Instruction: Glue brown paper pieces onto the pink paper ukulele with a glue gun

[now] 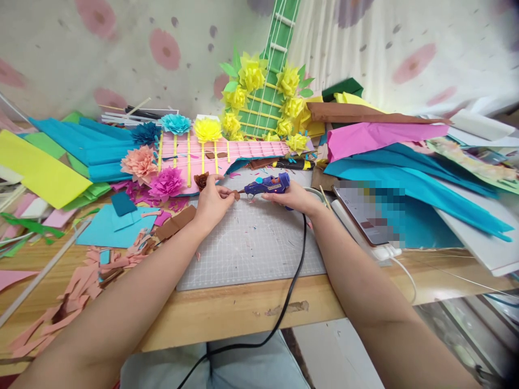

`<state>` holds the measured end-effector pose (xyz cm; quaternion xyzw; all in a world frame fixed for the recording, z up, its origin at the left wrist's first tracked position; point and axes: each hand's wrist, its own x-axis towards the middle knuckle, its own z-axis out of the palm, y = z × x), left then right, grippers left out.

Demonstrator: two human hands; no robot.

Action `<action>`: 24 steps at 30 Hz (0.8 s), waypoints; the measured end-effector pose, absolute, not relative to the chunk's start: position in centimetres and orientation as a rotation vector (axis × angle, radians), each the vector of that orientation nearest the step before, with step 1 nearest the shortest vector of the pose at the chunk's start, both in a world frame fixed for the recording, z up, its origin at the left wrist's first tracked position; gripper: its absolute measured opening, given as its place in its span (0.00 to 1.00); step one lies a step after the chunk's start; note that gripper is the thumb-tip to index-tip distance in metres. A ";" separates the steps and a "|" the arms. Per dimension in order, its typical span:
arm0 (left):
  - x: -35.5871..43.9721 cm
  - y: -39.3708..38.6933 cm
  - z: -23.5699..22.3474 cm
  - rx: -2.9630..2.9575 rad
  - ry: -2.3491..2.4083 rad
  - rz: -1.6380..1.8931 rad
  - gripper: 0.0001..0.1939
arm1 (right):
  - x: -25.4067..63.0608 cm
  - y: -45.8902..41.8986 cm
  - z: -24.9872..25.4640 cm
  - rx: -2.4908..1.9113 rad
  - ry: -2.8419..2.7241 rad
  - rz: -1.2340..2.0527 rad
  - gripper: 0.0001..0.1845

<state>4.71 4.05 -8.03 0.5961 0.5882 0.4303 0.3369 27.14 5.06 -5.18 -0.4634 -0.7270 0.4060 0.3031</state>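
Note:
A purple hot glue gun (265,185) is held in my right hand (294,199), its nozzle pointing left and its black cord (298,270) trailing down over the table edge. My left hand (214,201) pinches a small brown paper piece (237,195) at the nozzle tip. Just behind the left hand, a dark brown paper flower (201,181) sits at the lower edge of a pink paper guitar (194,154). Magenta (167,183), peach (140,165), yellow (207,130) and blue (175,124) paper flowers line that guitar.
A grey cutting mat (251,254) lies under my hands. Behind stands a green guitar (259,116) with yellow flowers. Paper scraps (77,286) cover the left of the table; folded crepe paper (405,181), a phone (360,213) and a white power strip (383,252) are at right.

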 end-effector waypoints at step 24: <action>4.8 4.1 -7.9 1.535 1.532 1.124 0.24 | 27.1 4.9 -5.3 -1.241 -1.885 1.096 0.16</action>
